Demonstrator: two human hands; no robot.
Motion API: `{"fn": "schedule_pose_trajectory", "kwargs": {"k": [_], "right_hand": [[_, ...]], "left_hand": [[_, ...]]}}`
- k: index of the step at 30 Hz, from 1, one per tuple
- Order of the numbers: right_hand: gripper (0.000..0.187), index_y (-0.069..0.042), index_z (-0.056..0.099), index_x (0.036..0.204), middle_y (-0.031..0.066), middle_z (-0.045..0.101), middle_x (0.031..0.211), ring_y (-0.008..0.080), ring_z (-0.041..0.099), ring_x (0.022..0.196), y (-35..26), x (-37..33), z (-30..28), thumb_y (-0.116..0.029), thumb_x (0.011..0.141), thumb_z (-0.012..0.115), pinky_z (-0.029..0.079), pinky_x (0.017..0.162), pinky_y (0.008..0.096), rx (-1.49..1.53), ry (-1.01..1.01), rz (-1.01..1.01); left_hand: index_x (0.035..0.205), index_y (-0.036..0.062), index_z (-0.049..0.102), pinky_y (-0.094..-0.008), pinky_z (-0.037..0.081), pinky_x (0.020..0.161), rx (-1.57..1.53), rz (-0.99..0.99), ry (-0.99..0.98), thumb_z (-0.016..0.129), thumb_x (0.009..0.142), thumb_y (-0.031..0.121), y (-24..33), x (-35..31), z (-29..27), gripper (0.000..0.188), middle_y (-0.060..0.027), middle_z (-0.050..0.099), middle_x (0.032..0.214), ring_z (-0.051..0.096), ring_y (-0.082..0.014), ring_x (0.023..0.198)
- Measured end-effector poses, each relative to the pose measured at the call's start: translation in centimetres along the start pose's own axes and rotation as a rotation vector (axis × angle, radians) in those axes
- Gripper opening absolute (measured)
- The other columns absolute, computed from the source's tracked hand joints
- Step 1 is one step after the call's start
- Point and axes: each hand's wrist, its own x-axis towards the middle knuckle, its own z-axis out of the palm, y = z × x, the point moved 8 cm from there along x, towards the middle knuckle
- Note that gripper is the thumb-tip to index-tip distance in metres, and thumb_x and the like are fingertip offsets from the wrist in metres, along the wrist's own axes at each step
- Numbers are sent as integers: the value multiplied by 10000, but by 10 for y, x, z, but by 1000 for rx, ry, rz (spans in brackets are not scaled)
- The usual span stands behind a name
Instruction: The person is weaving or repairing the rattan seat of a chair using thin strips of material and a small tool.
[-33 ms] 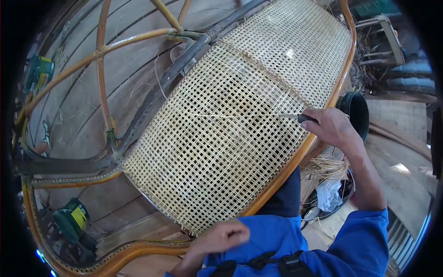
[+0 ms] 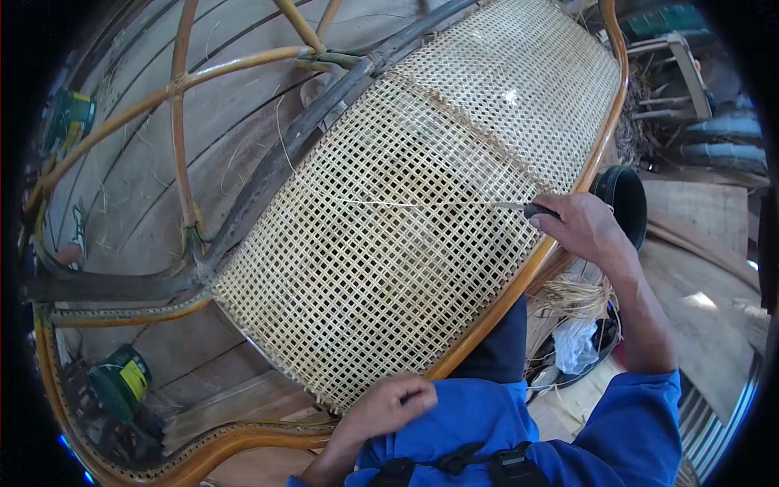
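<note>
A woven cane panel [image 2: 365, 268] of open lattice fills the middle of the view, set in a curved rattan frame [image 2: 560, 231]. My right hand [image 2: 580, 231], at the panel's right edge, is closed round the dark handle of a knife [image 2: 513, 205]. Its thin metal blade points left and lies low over the weave. A loose pale cane strand [image 2: 373, 203] crosses the lattice left of the blade tip. Down by the panel's lower corner, above my lap, my left hand [image 2: 393, 404] is loosely curled, with nothing showing in it.
Rattan poles [image 2: 180, 162] of the frame rise at the left above a plank floor [image 2: 243, 187]. Two green containers stand there, one [image 2: 119, 383] nearer. On the right are a dark bucket [image 2: 625, 199], a bundle of cane strands [image 2: 576, 296] and a white plastic bag [image 2: 574, 341].
My left hand has shifted slightly up. The knife and my right hand stay in nearly the same place.
</note>
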Motion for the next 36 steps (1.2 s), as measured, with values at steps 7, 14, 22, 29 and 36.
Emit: {"fn": "schedule_pose_trajectory", "kwargs": {"k": [7,14,22,29,36], "right_hand": [[274,-11,608,977,200,599,721,352,611,681,6,-14,9,-259,868,569,461,619,417,170,18,107],[379,-113,536,1137,150,635,988,327,633,900,-85,-86,80,-330,834,604,506,770,432,399,-163,14],[259,-33,611,996,138,630,873,332,580,942,-163,-19,118,-254,863,596,489,787,404,460,34,-397],[287,-8,559,1059,140,605,1004,306,539,969,-150,43,71,-201,850,595,436,892,396,403,624,-257],[396,-42,515,1197,187,609,990,351,600,906,-122,-61,118,-287,887,524,470,824,399,864,-28,-237]], "left_hand": [[989,34,627,-287,473,728,209,-76,142,610,888,242,-11,16,-8,231,-68,632,889,597,-177,801],[1081,-10,602,-309,469,778,-8,206,260,395,982,392,-6,26,-1,463,-144,639,965,618,-242,873],[963,17,531,-275,484,526,-819,283,853,298,977,356,-39,3,-70,411,-67,553,761,555,-153,604],[961,40,515,-267,446,501,-669,284,721,318,986,380,-29,25,-52,394,-43,510,737,484,-129,545],[1069,38,595,-327,426,888,-680,326,801,416,948,374,35,75,-51,399,-84,596,988,551,-190,944]]}}
